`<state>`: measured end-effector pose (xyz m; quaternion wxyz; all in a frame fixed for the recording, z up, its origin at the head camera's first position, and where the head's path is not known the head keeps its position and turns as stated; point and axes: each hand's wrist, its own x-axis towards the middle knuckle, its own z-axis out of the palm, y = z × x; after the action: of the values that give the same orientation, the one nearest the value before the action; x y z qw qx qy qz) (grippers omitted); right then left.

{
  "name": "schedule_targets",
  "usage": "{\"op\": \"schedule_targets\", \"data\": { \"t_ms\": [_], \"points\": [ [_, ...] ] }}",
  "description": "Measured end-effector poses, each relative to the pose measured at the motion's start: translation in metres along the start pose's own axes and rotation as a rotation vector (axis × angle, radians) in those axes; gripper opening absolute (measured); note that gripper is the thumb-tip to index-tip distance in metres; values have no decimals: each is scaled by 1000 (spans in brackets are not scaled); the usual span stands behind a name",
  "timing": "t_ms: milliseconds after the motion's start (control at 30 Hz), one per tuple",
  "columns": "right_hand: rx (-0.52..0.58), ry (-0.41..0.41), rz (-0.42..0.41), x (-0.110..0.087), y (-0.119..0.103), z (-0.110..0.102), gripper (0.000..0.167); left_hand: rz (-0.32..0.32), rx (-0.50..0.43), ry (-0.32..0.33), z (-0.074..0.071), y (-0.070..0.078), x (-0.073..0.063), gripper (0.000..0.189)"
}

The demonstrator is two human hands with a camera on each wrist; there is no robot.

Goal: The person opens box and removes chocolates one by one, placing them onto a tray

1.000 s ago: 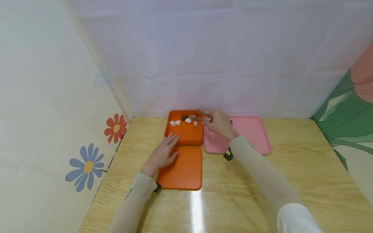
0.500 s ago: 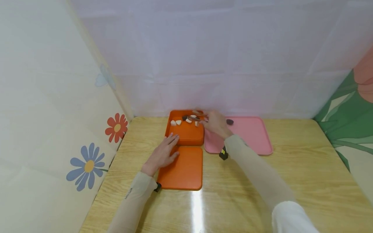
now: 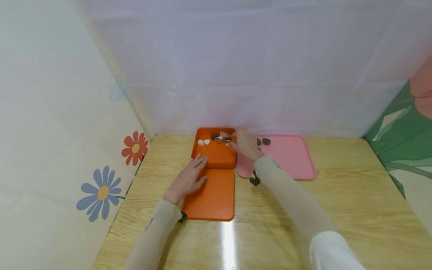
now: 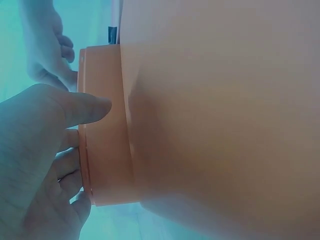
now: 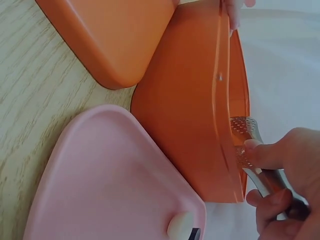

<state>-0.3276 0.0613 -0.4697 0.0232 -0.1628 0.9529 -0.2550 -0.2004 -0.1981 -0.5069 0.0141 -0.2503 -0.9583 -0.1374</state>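
Note:
My left hand (image 3: 187, 179) lies with extended fingers at the front-left corner of an orange box (image 3: 216, 154). In the left wrist view its thumb (image 4: 90, 107) crosses the box's front wall, fingertips right at the rim. My right hand (image 3: 247, 145) grips metal tongs (image 5: 267, 182) with perforated ends (image 5: 243, 125) that reach down inside the box. Around the tong tips lie several pebble-like pieces, including a dark piece (image 3: 214, 136) and a white piece (image 3: 207, 142). I cannot tell if the tongs pinch one.
An orange lid (image 3: 216, 198) lies in front of the box. At its right stands a pink tray (image 3: 287, 161) bearing dark pieces (image 3: 266, 141) and a white rounded piece (image 5: 180, 226). A pale wall sheet (image 3: 253, 75) rises right behind.
My right hand has moved left with the tongs, whose tips are now among the pieces. More dark pieces on the pink tray show behind it. My left hand has kept its place.

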Motion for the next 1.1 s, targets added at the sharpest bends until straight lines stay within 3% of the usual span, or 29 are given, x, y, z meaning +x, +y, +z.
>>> {"op": "schedule_targets", "data": {
  "t_ms": [200, 433, 1100],
  "points": [
    [-47, -16, 19, 3, -4, 5, 39, 2, -4, -10, -1, 0, 0, 72],
    [-84, 23, 9, 2, -7, 10, 23, 5, -1, -9, -2, 0, 1, 72],
    [-254, 98, -48, 6, -13, 18, 15, 13, -13, -9, -2, -1, 1, 72]
  ]
}}
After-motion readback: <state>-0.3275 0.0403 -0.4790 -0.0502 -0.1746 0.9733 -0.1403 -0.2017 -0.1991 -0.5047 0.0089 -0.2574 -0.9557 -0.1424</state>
